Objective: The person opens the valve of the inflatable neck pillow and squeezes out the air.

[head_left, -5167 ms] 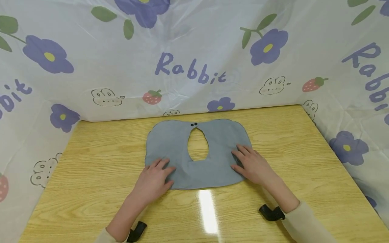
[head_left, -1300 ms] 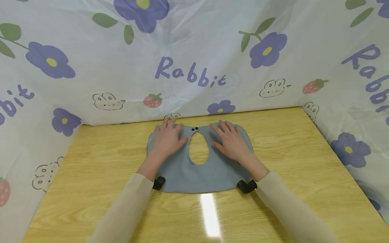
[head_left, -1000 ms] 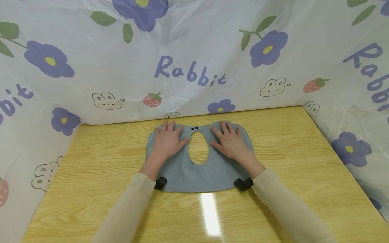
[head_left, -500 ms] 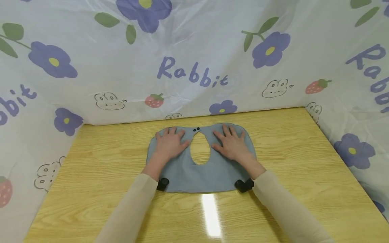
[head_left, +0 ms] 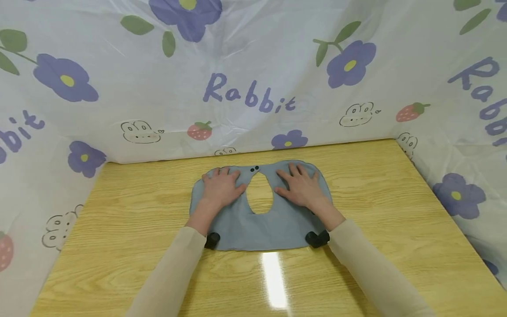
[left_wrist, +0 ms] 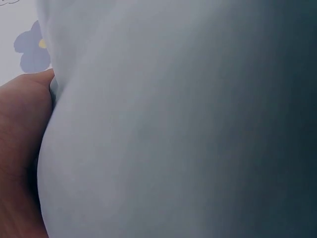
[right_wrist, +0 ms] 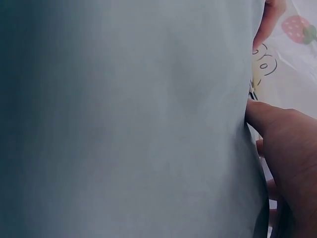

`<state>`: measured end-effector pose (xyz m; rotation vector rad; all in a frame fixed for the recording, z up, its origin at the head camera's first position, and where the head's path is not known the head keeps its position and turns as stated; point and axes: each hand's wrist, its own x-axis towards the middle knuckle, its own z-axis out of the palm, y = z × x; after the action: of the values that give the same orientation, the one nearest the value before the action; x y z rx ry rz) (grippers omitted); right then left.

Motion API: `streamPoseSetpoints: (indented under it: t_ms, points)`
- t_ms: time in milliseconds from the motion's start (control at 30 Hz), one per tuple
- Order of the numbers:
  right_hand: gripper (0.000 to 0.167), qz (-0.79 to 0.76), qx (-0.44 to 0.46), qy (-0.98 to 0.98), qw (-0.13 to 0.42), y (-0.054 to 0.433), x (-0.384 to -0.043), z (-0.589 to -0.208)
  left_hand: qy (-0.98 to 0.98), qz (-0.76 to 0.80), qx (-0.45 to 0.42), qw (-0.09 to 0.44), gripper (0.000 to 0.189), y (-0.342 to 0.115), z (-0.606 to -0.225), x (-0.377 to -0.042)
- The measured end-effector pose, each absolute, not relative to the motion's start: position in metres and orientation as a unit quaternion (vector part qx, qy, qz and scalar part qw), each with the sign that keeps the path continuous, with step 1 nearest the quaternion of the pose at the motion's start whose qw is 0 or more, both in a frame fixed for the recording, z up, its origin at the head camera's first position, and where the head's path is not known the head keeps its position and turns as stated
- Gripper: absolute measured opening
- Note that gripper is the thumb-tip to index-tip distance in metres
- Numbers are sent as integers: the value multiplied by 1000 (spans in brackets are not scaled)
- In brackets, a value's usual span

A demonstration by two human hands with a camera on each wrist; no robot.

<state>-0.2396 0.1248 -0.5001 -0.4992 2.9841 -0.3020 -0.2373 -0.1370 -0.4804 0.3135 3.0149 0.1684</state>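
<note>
A grey-blue bib (head_left: 257, 233) lies spread on the wooden table, its neck opening in the middle. Two dark snaps (head_left: 255, 168) sit close together at the top of that opening, where the neck ends meet. On the bib's upper left part rests my left hand (head_left: 219, 187), fingers spread and pointing away from me. My right hand (head_left: 303, 187) lies likewise on the upper right part, thumb toward the opening. Both wrist views are mostly filled by blurred bib fabric (left_wrist: 148, 124), with part of the left hand (left_wrist: 22, 124) and right hand (right_wrist: 292, 163) at the edges.
A black wrist mount (head_left: 318, 239) on the right arm and another (head_left: 212, 240) on the left hang over the bib's lower corners. Behind the table (head_left: 396, 246) stands a white printed curtain (head_left: 253, 53), which also runs along both sides.
Both hands have moved from the bib's lower corners up to its upper part, then slid slightly back toward me. The bib stays in nearly the same place.
</note>
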Motion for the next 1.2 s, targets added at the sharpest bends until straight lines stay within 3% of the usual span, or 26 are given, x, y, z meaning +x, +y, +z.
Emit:
streamPoseSetpoints:
  t_ms: [667, 1033, 1200]
  points:
    - [67, -86, -166, 981, 58, 123, -241, -502, 990, 72, 97, 72, 61, -140, -474, -239]
    - [61, -117, -140, 983, -9, 136, -230, -501, 990, 94, 103, -37, 56, -138, -458, -215]
    - [64, -106, -143, 984, -17, 136, -218, -498, 992, 75, 92, -35, 61, -140, -465, -209]
